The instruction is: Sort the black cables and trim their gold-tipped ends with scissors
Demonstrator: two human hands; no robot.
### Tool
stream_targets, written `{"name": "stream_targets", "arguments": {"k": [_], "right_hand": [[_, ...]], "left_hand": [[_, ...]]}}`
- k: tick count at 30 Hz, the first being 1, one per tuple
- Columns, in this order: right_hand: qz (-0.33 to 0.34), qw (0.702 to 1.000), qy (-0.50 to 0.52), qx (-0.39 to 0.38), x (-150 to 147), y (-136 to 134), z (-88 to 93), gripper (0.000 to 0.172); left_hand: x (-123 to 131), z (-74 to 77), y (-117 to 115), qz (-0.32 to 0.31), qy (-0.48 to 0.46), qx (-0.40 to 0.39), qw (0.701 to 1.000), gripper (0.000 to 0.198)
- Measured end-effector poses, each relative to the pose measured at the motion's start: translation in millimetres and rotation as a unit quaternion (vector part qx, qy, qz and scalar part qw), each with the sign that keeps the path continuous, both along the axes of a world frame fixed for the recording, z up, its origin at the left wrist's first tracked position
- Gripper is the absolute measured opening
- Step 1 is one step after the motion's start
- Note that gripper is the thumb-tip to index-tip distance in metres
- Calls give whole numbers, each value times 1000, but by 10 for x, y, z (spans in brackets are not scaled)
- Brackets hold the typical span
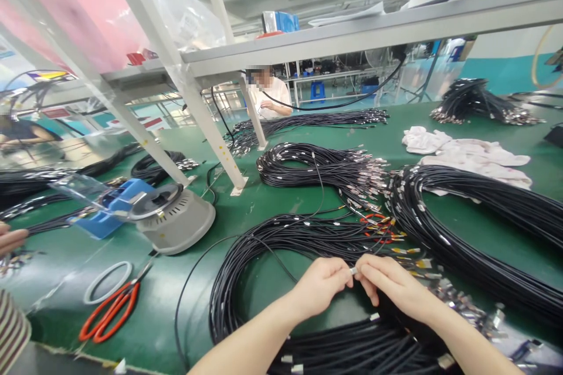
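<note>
My left hand (324,282) and my right hand (389,281) meet at the centre right, fingertips closed in a pinch. A small silvery-white piece (353,270) shows between them; fingers hide the rest, and I cannot tell whether it is a connector or a label. Under and around my hands lies a large looped bundle of black cables (229,269), many with white tags. Their ends, some with yellow-orange tips (413,251), spread out just beyond my right hand. Loose metal connectors (466,304) are heaped to the right of my right forearm.
Red-handled scissors (112,310), a white ring (108,282), a grey round device (178,220) and a blue tape dispenser (114,205) stand left. More cable coils (303,167) and white gloves (470,152) lie behind. Shelf posts (211,129) rise from the green table (167,281). Another person's hand (11,239) is at far left.
</note>
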State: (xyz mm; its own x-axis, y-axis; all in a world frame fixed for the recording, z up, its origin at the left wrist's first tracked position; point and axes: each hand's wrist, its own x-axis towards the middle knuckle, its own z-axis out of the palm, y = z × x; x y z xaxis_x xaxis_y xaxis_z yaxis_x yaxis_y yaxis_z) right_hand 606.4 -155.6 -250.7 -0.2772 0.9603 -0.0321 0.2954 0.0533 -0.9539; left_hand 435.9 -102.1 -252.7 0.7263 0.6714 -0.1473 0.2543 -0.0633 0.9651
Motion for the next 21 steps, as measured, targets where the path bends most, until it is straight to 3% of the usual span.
{"name": "stream_targets", "arguments": {"k": [7, 17, 21], "right_hand": [[28, 996, -78, 38, -42, -39, -4, 34], [19, 992, -111, 54, -61, -17, -25, 33], [-8, 990, -117, 73, 59, 9, -15, 36]], "left_hand": [[12, 11, -71, 2, 34, 88, 996, 25], [56, -25, -95, 2, 84, 169, 982, 28], [86, 45, -88, -34, 105, 273, 956, 29]]}}
